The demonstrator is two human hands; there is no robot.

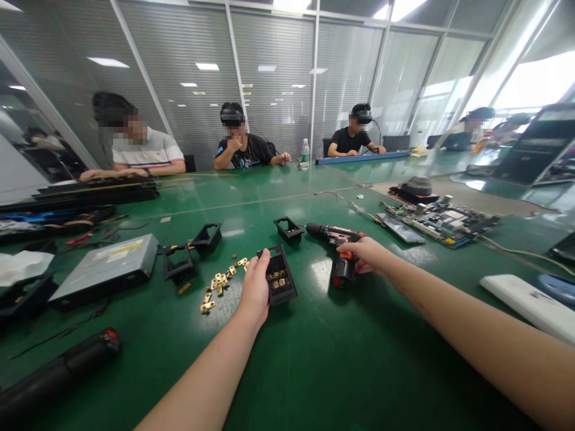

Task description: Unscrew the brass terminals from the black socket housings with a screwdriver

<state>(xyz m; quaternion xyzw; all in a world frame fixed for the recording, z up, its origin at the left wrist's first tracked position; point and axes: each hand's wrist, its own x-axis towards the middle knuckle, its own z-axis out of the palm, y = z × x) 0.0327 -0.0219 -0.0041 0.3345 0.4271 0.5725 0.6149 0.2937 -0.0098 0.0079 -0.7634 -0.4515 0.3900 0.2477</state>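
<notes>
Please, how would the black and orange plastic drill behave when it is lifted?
The drill is probably heavy for its size, given its bulky handle base. Its hard-looking casing should stay stiff. Its nose may dip, jutting beyond the right hand.

open lane between forearms [204, 365] toward the green table's [323, 359] near edge, brass pieces [220, 281] obstructing beside left hand [255, 282], drill [335, 232] and black frame [293, 237] blocking toward far edge

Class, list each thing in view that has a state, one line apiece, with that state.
Left hand, closed on black housing
Right hand, closed on drill
Black housing, open-faced, brass parts inside
Drill, in hand; running or not unclear
Loose brass pieces, scattered
Bottle, upright
Silver metal box, lying flat
Circuit board, uncased
</notes>
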